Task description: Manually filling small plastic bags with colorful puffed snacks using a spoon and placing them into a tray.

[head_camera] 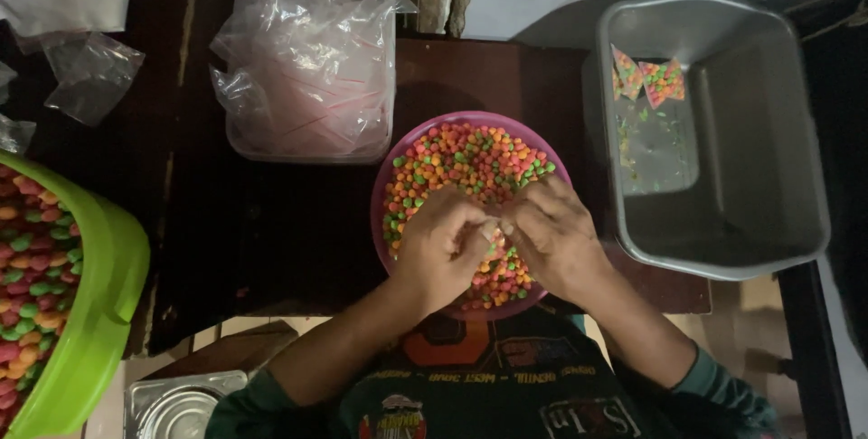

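Nearest you, your left hand (443, 245) and right hand (553, 236) meet fingertip to fingertip over the round pink plastic bowl (387, 177), pinching something small that I cannot make out. That bowl is heaped with orange, green and pink candy pellets (466, 157). At far left, a lime-green plastic basin (104, 285) holds more of the same. Behind the bowl sits a clear plastic tub (312, 145) stuffed with clear bags. On the right, the grey metal tray (778, 141) holds two small filled packets (646, 79).
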